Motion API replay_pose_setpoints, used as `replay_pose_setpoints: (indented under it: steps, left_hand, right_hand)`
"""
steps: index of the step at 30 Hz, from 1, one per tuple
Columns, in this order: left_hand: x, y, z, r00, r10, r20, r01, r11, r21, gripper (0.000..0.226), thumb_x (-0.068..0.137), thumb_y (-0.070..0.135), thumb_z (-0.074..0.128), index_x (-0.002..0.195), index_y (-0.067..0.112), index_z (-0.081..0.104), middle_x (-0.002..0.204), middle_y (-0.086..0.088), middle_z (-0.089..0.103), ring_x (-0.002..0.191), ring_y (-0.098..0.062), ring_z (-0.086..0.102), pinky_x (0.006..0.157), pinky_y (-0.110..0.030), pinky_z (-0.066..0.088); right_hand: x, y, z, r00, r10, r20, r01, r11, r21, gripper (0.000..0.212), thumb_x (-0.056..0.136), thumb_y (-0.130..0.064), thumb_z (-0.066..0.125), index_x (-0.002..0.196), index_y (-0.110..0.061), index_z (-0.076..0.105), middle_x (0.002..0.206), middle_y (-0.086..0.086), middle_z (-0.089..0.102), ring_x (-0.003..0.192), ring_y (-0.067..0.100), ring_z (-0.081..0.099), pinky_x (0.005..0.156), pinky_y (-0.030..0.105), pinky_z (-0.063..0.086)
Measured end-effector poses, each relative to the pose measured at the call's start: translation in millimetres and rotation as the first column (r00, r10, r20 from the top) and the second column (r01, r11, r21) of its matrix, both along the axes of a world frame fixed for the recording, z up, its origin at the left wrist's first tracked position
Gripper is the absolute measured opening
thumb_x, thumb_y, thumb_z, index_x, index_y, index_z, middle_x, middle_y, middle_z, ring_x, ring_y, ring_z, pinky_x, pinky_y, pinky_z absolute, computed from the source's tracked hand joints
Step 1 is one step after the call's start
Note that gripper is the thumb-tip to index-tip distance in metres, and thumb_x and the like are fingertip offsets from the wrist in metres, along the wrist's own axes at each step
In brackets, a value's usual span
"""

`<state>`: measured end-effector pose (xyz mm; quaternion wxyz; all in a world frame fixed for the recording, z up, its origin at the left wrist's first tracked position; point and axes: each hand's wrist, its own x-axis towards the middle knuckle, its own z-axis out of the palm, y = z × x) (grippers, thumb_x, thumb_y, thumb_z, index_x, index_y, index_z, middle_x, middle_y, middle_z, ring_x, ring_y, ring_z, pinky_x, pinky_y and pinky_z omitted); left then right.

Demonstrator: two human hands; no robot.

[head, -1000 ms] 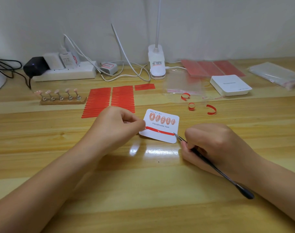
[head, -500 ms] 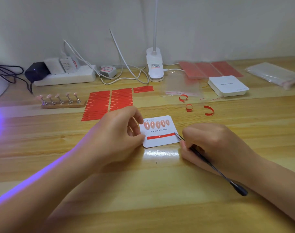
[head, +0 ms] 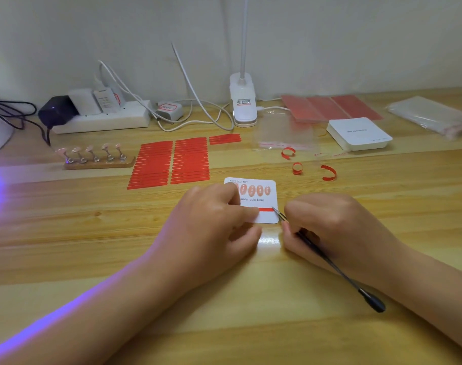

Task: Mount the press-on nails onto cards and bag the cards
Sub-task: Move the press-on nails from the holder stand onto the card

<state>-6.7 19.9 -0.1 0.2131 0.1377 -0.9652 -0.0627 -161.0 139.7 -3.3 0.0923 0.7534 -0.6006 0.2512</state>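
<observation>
A white "Handmade Nail" card (head: 267,200) lies flat on the wooden table, with a row of pink press-on nails (head: 254,190) along its top and a red tape strip (head: 266,209) across its lower part. My left hand (head: 214,222) covers the card's left side, its fingers pressing on the card and the strip's left end. My right hand (head: 332,227) grips black tweezers (head: 327,256), whose tip touches the strip's right end. More pink nails stand on a wooden holder (head: 98,160) at the left.
Sheets of red tape strips (head: 172,162) lie behind the card. Peeled red backings (head: 298,167) curl to the right. A card stack (head: 358,134), clear bags (head: 430,114), a flat clear bag (head: 285,137), a lamp clip (head: 243,104) and a power strip (head: 100,119) line the back.
The card went from tilted and lifted at its left edge to lying flat. My left hand slid right over the card and now presses down on it. The tweezers stayed at the strip's right end.
</observation>
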Motion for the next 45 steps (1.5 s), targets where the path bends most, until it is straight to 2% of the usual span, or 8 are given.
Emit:
replay_pose_setpoints:
  steps: [5,11,16,23,30,37,41,45]
  left_hand:
    - [1,3,1,0.994,0.111,0.001,-0.111,0.993,0.05,0.023,0.071,0.041,0.061,0.077,0.023,0.074,0.061,0.005,0.054,0.06,-0.022,0.056,0.054,-0.03,0.039]
    - [4,-2,2,0.982,0.19,0.021,-0.19,0.982,0.018,0.038,0.068,0.057,0.055,0.076,0.025,0.072,0.06,0.01,0.045,0.059,-0.018,0.05,0.056,-0.025,0.025]
    - [8,-6,6,0.975,0.212,0.06,-0.209,0.977,-0.042,0.038,0.067,0.059,0.055,0.072,0.025,0.072,0.058,0.007,0.051,0.056,-0.019,0.05,0.048,-0.022,0.019]
    - [11,-13,7,0.969,0.237,0.069,-0.23,0.969,-0.091,0.039,0.072,0.055,0.053,0.075,0.02,0.071,0.062,0.005,0.054,0.06,-0.021,0.054,0.056,-0.028,0.026]
    - [4,0,1,0.992,-0.005,0.129,0.017,0.995,-0.095,0.042,0.084,0.044,0.04,0.101,0.022,0.071,0.074,0.0,0.059,0.068,-0.023,0.058,0.062,-0.031,0.041]
    - [4,-7,2,0.998,0.031,0.049,-0.035,0.996,0.076,0.039,0.081,0.045,0.042,0.09,0.024,0.074,0.067,0.002,0.055,0.063,-0.02,0.055,0.057,-0.035,0.042]
    - [8,-14,2,0.99,0.123,0.073,-0.126,0.991,0.043,0.038,0.083,0.049,0.043,0.093,0.028,0.073,0.068,0.008,0.053,0.067,-0.017,0.055,0.058,-0.028,0.029]
    - [9,-17,3,0.984,0.155,0.085,-0.156,0.988,0.011,0.049,0.081,0.052,0.031,0.09,0.027,0.072,0.066,0.009,0.051,0.065,-0.018,0.054,0.059,-0.028,0.029]
  right_hand:
    - [0,-2,0,1.0,0.0,-0.013,0.0,1.0,0.003,0.038,0.048,0.021,0.067,0.053,-0.007,0.04,0.055,-0.007,0.027,0.046,0.017,0.023,0.043,0.027,0.021]
    - [-1,-3,-1,1.0,0.009,0.002,-0.009,1.0,0.0,0.041,0.051,0.02,0.065,0.055,-0.01,0.038,0.054,-0.005,0.027,0.047,0.017,0.022,0.042,0.028,0.02]
    - [-1,-3,-2,1.0,0.012,0.002,-0.012,1.0,0.008,0.042,0.048,0.021,0.066,0.055,-0.009,0.038,0.056,-0.008,0.025,0.048,0.016,0.021,0.044,0.025,0.018]
    - [-1,-4,-2,0.999,0.037,0.018,-0.037,0.999,-0.012,0.043,0.051,0.021,0.064,0.057,-0.011,0.036,0.056,-0.008,0.026,0.048,0.015,0.02,0.043,0.026,0.019]
    - [-2,-4,-3,0.999,0.036,0.011,-0.036,0.999,0.003,0.044,0.046,0.022,0.065,0.054,-0.01,0.037,0.057,-0.009,0.024,0.049,0.014,0.02,0.046,0.023,0.016]
    - [-2,-6,-4,0.998,0.055,0.043,-0.054,0.998,-0.026,0.045,0.053,0.019,0.059,0.06,-0.015,0.031,0.055,-0.007,0.025,0.048,0.016,0.019,0.044,0.025,0.017]
    - [-2,-6,-4,0.998,0.051,0.047,-0.049,0.998,-0.035,0.049,0.05,0.02,0.061,0.061,-0.016,0.031,0.057,-0.009,0.023,0.05,0.014,0.017,0.045,0.023,0.015]
    - [-3,-6,-4,0.999,0.039,0.036,-0.038,0.999,-0.028,0.042,0.05,0.019,0.061,0.058,-0.012,0.034,0.057,-0.009,0.023,0.05,0.014,0.017,0.045,0.023,0.015]
